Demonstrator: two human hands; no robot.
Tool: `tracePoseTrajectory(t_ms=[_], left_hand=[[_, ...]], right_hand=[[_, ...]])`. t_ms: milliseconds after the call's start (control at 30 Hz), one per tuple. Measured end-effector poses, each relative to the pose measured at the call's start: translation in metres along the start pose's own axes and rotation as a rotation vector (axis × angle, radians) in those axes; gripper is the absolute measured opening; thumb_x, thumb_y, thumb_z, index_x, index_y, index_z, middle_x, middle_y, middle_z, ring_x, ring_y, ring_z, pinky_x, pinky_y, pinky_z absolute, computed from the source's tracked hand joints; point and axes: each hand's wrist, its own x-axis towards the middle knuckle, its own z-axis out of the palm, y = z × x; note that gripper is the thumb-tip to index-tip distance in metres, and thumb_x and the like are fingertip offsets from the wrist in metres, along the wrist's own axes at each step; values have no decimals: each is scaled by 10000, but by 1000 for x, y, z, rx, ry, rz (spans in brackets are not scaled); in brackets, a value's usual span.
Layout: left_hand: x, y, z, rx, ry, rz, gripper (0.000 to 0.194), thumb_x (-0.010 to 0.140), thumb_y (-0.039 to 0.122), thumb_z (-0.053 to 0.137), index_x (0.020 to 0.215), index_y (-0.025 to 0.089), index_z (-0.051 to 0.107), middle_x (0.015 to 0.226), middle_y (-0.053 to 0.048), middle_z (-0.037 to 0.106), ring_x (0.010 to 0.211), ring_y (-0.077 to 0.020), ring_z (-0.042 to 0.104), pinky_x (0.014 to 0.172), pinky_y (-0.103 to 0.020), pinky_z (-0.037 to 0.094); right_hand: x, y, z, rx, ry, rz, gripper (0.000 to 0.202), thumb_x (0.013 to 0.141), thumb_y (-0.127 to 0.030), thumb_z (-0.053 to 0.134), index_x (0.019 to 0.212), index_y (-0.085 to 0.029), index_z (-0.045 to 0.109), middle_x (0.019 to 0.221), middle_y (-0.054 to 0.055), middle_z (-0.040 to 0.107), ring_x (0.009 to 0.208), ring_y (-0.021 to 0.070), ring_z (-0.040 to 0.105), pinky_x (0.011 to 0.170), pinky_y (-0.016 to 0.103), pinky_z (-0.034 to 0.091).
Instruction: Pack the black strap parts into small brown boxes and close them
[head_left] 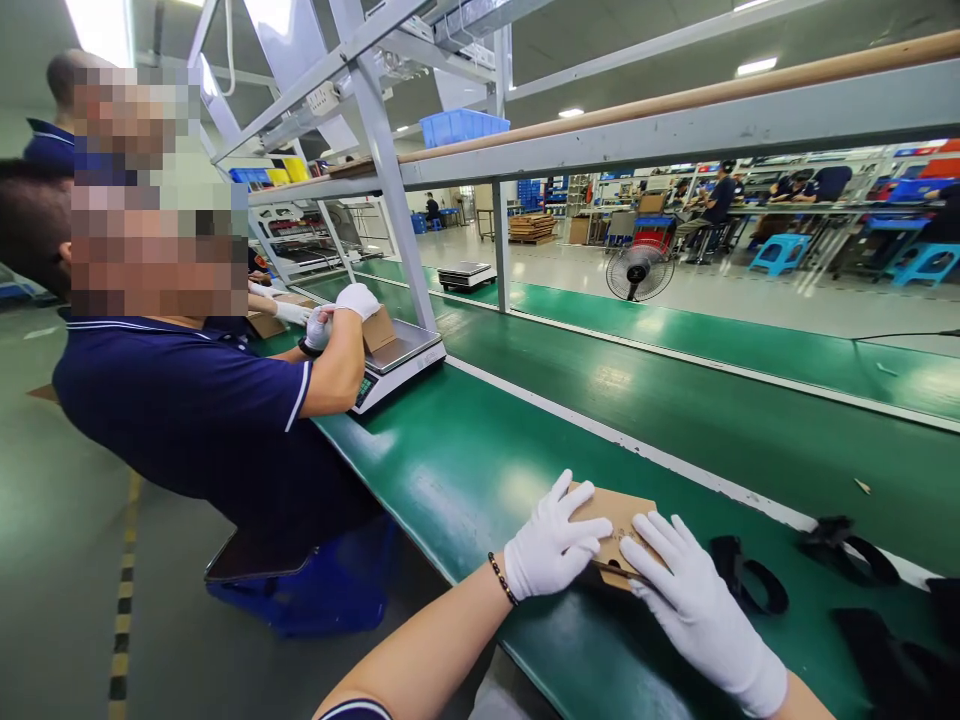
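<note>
A small, flat brown cardboard box [619,515] lies on the green worktop in front of me, with small dark print on its lid. My left hand [555,540], in a white glove, grips its left side, fingers spread over the top. From the right, my white-gloved right hand [690,595] holds the same box, its fingers lying across the lid. A narrow dark gap and a cut-out show along the near edge. Black strap-like pieces [750,575] lie on the worktop just beyond my right hand; what they are I cannot make out.
To my left, a co-worker in a dark blue shirt handles a carton [380,330] on a weighing scale [405,358]. Beyond the white strip runs a green belt [637,375]. A fan [640,272] stands behind it. The shelf frame's post [390,180] rises past the scale.
</note>
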Motion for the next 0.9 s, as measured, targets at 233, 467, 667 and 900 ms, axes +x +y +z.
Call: tracePoseTrajectory(t_ms=[233,467,667,900], left_hand=[[-12,1,25,-399,96,-364,746,884,324,504,1504,208,106,1589,-124,-18,1460,-287,103,1178,-494,209],[-9,2,22,-441,79,-425,760,855,342,538,1495,187,161,1584,-124,84,1457,-296,112,1195,-504,148],[-9,0,24,-444,89,-425,759,851,360,540,1492,184,176,1580,-132,98,1456,-298,124,1194,-505,157],[-9,-2,24,-436,90,-393,749,851,358,543,1490,189,190,1576,-133,112,1452,-297,147,1190,-504,173]], right_hand=[[6,-28,15,6,133,-19,400,860,-57,511,1257,-104,482,1146,167,602,1135,253,547,971,501,460],[14,-30,23,103,226,114,273,865,-134,585,1131,-174,542,1043,102,626,990,215,595,870,436,511],[13,-34,26,71,212,196,230,880,-165,566,1108,-146,547,1033,123,617,966,238,576,828,450,498],[14,-34,18,156,196,150,208,862,-147,589,1063,-200,592,963,70,607,921,188,585,810,367,511]])
